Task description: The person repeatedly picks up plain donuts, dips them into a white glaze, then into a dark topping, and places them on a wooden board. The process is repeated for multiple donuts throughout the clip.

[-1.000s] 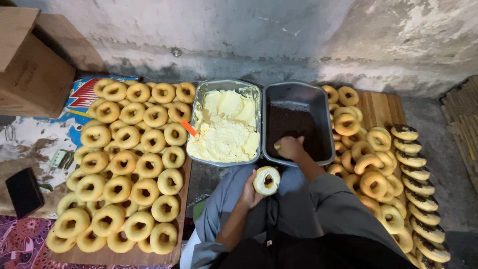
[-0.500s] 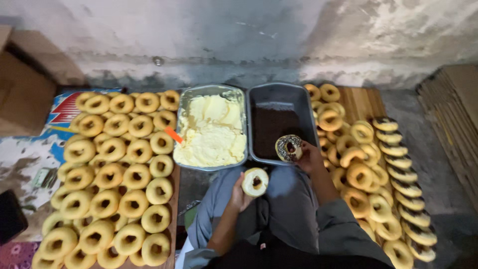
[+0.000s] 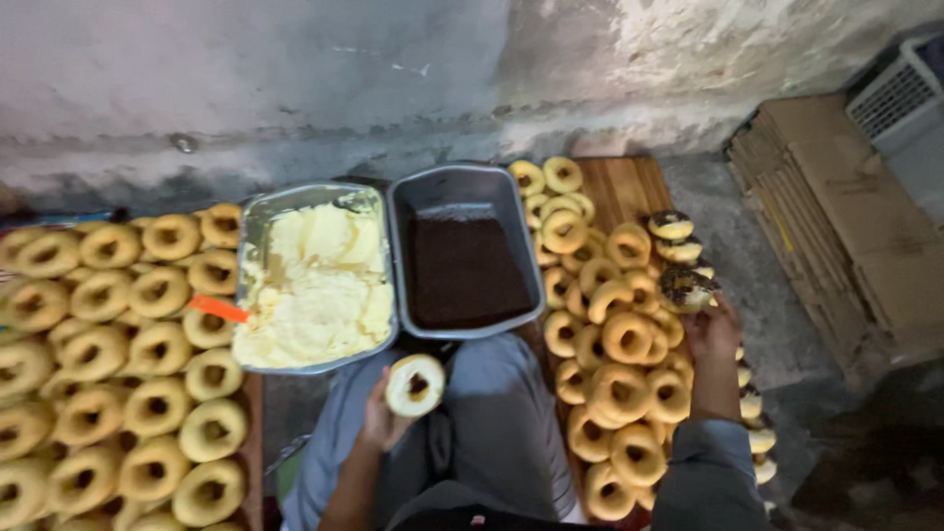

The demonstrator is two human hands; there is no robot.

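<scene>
Doughnuts fill both hands: left (image 3: 385, 418) grips a cream-coated ring (image 3: 414, 384), right (image 3: 710, 329) a chocolate-crumbed ring (image 3: 685, 288).

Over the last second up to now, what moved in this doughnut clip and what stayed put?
The right hand went from pressing a doughnut into the dark sprinkle tray to lifting it out coated, and now carries that sprinkled doughnut rightward to the row of finished ones beside the wooden board. The left hand kept holding its cream-topped doughnut over the lap. The cream tray and the plain doughnuts did not shift.
</scene>
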